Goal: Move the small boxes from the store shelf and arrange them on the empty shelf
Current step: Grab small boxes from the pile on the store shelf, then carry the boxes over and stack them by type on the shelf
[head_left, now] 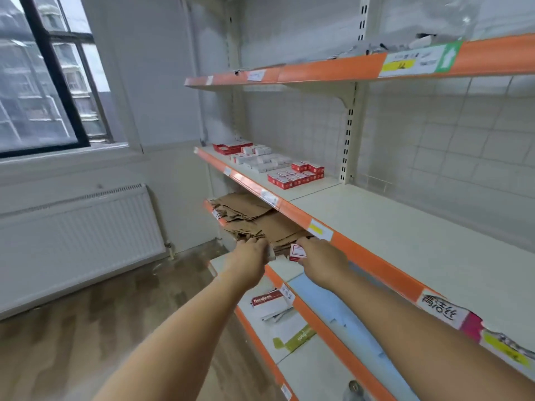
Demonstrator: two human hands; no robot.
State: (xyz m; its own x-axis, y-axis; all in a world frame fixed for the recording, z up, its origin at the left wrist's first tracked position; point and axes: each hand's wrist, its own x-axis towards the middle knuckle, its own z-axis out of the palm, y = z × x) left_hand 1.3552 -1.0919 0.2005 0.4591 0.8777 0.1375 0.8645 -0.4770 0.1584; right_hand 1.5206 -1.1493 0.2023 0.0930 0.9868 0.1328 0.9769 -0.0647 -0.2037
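Red-and-white small box point(297, 252) is pinched by right hand point(321, 263); left hand point(250, 260) grips something indistinct. Lift level, place squarely on empty shelf point(405, 227).

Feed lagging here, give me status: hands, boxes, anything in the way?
Right hand holds small red-and-white box; left hand grips something pale, unclear. Brown cardboard stack just beyond both hands.
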